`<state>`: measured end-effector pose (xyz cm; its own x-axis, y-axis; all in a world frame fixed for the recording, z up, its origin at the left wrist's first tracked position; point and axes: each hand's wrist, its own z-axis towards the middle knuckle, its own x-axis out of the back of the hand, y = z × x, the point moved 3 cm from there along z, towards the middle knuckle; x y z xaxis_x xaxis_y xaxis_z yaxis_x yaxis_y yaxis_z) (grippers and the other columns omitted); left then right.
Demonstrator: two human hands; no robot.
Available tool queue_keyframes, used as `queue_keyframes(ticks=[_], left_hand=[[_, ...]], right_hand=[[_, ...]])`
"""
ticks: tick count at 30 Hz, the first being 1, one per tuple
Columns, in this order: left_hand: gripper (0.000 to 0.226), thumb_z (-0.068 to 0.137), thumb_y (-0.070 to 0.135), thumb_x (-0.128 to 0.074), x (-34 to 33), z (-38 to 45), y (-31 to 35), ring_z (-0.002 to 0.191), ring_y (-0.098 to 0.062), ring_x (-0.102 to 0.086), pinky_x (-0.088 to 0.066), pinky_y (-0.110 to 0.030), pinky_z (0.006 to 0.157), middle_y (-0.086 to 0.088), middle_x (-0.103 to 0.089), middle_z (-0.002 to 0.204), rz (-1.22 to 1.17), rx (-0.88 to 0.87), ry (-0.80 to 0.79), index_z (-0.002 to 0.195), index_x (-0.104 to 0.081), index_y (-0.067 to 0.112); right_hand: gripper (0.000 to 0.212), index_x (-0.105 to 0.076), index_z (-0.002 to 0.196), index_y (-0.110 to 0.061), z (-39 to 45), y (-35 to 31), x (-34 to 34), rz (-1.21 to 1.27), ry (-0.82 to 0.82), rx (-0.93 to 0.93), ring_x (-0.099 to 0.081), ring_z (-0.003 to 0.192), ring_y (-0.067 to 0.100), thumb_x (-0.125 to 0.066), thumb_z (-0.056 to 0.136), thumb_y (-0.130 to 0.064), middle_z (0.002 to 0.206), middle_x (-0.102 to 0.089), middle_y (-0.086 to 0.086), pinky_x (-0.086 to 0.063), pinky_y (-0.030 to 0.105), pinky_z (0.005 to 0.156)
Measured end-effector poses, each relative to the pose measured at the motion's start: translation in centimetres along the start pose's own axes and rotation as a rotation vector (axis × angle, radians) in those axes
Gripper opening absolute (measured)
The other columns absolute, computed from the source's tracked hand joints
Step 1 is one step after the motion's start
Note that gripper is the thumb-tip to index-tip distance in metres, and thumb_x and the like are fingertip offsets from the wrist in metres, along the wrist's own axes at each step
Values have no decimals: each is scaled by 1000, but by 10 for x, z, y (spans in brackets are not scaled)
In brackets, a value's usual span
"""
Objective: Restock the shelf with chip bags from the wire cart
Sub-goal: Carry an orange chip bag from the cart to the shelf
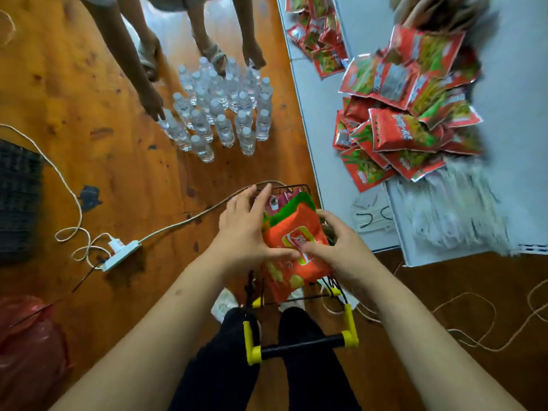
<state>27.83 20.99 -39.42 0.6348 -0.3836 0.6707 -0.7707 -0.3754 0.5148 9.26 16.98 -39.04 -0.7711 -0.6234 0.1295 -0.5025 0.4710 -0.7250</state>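
A small black wire cart (299,298) with a yellow-ended handle stands between my legs. An orange chip bag (292,232) lies on top of its load, over a green bag (292,203). My left hand (246,232) presses the orange bag's left side, fingers reaching over the cart's far rim. My right hand (335,247) grips the bag's right edge, thumb on its front. The white shelf (504,69) to the right carries a heap of red and green snack packets (409,120).
Several water bottles (219,114) stand on the wooden floor ahead, with another person's two hands reaching among them. A white power strip (120,256) and its cord lie left of the cart. A red plastic bag (26,345) sits bottom left. String loops lie bottom right.
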Motion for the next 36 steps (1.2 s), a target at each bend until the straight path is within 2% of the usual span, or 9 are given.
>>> queue_keyframes(ticks=[2,4,6,9,11,15,20,26,36], left_hand=[[124,52,83,-64,37,-19,27,150,-20,-7,-12,-49,123,4,-15,162,91,-96,-166,153,-10,36],[100,57,75,-73,70,-47,55,139,-14,-40,-34,-44,116,8,-48,146,-80,-148,-308,143,-36,39],[79,60,65,-80,100,-81,82,107,-6,-67,-55,-37,95,14,-68,118,-357,-150,-373,128,-49,40],[64,67,53,-81,132,-134,116,95,-6,-72,-59,-32,87,10,-72,112,-543,-180,-338,121,-52,34],[54,73,51,-78,140,-166,142,93,-5,-72,-58,-26,82,9,-72,112,-601,-218,-304,118,-54,34],[48,78,45,-76,131,-232,200,84,0,-71,-51,-8,61,10,-72,106,-642,-318,-270,118,-53,32],[44,70,60,-76,77,-312,283,90,-6,-72,-59,-31,81,10,-73,106,-535,-470,-422,106,-55,43],[29,92,47,-56,-33,-435,378,89,-2,-72,-57,-18,69,11,-73,104,-494,-647,-647,118,-58,35],[26,90,45,-60,-288,-653,481,90,-17,-74,-61,-45,80,2,-74,106,-317,-702,-1081,113,-59,33]], right_hand=[[51,-57,113,-53,-40,-40,9,-10,-43,60,-60,114,9,-80,76,-25,121,-60,-8,-59,28,82],[49,-58,119,-42,-82,-78,18,3,-33,105,-61,108,4,-77,80,-19,120,-61,-8,-55,13,69],[44,-61,118,-37,-126,-112,25,114,15,145,-68,99,11,-76,81,-18,118,-65,1,-58,22,69],[49,-60,123,-36,-200,-142,23,329,193,213,-67,103,22,-72,78,-48,124,-64,11,-54,46,91],[66,-52,131,-40,-250,-141,16,466,326,230,-61,117,18,-67,73,-66,133,-61,0,-46,46,103],[42,-49,113,-61,-348,-134,-16,428,554,224,-63,108,-1,-62,74,-68,122,-64,-18,-50,28,94],[40,-54,120,-42,-471,-82,-16,577,929,206,-70,91,-1,-62,83,-55,106,-69,-17,-55,14,73],[26,-58,106,-36,-618,12,-10,727,1329,195,-69,75,-9,-60,86,-51,91,-69,-17,-52,9,60],[41,-57,108,-40,-858,240,-26,834,1842,-20,-64,88,-3,-58,78,-68,103,-66,-17,-54,18,77]])
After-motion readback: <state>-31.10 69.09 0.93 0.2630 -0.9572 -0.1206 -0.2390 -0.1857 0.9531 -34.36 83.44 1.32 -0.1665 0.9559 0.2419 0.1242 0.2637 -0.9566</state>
